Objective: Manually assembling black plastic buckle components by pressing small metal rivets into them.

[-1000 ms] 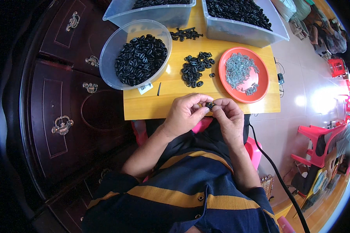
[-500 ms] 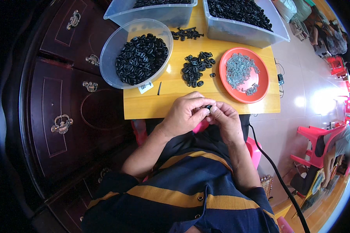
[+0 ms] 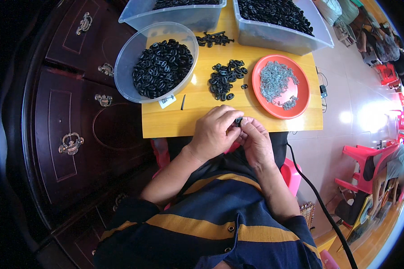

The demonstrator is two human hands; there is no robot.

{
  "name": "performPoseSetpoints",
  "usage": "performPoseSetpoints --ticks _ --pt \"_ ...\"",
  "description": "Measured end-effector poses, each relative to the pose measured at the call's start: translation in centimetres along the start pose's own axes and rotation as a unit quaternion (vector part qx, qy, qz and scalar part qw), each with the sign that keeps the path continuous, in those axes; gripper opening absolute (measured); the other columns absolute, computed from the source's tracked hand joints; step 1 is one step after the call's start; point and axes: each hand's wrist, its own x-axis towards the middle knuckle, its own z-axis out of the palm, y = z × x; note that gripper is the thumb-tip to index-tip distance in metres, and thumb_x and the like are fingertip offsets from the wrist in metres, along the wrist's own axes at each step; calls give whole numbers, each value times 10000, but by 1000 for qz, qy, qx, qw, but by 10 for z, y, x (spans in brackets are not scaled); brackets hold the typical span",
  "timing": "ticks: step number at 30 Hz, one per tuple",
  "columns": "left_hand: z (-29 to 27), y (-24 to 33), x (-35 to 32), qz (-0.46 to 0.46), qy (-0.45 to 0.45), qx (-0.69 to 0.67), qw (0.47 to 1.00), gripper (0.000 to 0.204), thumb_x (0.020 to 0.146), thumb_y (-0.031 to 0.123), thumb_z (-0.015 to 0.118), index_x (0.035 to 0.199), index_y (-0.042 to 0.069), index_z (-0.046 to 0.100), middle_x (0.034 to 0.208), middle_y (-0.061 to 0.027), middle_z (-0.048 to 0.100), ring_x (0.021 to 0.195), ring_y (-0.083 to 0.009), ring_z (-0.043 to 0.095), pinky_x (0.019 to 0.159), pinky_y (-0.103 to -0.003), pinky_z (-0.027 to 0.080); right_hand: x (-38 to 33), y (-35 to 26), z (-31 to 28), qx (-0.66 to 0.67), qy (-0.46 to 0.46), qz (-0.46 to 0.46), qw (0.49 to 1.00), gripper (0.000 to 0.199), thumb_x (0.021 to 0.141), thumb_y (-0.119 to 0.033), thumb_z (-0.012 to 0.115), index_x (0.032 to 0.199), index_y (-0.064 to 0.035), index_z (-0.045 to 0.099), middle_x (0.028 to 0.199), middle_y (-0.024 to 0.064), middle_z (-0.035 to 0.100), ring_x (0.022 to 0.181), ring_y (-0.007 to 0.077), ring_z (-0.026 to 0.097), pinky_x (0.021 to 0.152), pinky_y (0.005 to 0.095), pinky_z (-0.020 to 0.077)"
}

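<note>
- Small black part (image 3: 239, 121) sits between both hands, just off the near edge of the yellow wood-grain table (image 3: 166, 127).
- Left hand (image 3: 214, 133): thumb and forefinger closed on the part from its left, other fingers curled.
- Right hand (image 3: 257, 142): thumb and fingertips closed on the part's right side. Fine detail of the part mostly covered by fingers.
- Loose pile of black oval parts (image 3: 220, 84) on the table beyond the hands; single black piece (image 3: 244, 86) just right of it.
- Red plate (image 3: 258, 99) at right holds small shiny metal pieces (image 3: 275, 80), with a smaller clump near its lower right.
- Round clear tub (image 3: 122, 80) at left, filled with black oval parts; slim dark rod (image 3: 183, 102) lies near it.
- Far side: two rectangular clear bins (image 3: 285, 40) of black parts, dark stick-like pieces (image 3: 214, 39) between them and the pile.
</note>
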Motion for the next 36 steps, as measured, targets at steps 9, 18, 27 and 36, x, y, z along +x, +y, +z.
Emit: performPoseSetpoints --ticks 9,18,27,36 --pt "-1 -1 2 -15 -8 -48 999 311 782 16 779 1078 7 687 1023 -147 695 927 -330 694 809 -396 567 3 0 -7 12 9 7 1000 153 1033 -206 607 1059 -73 678 930 27 712 826 119 675 819 301 555" --pt "-2 -2 1 -16 -15 -67 997 284 779 4 773 1049 7 684 980 -147 699 900 -330 697 788 -395 562 1 3 -5 -33 21 -14 999 171 1029 -224 627 1032 -67 694 870 7 704 771 93 658 759 267 548" --pt "-2 -3 2 -1 -16 -53 998 254 787 1 767 1027 10 686 949 -144 697 876 -331 697 766 -394 564 -2 7 1 -79 36 -59 995 210 1046 -241 608 1007 -51 687 831 2 678 740 78 622 722 243 517" --pt "-7 -4 3 -38 -7 -87 995 229 800 26 761 1021 17 701 928 -136 701 846 -323 698 745 -397 566 5 9 3 -76 42 -64 994 205 1041 -221 614 945 -50 674 769 -20 623 684 71 542 652 229 442"
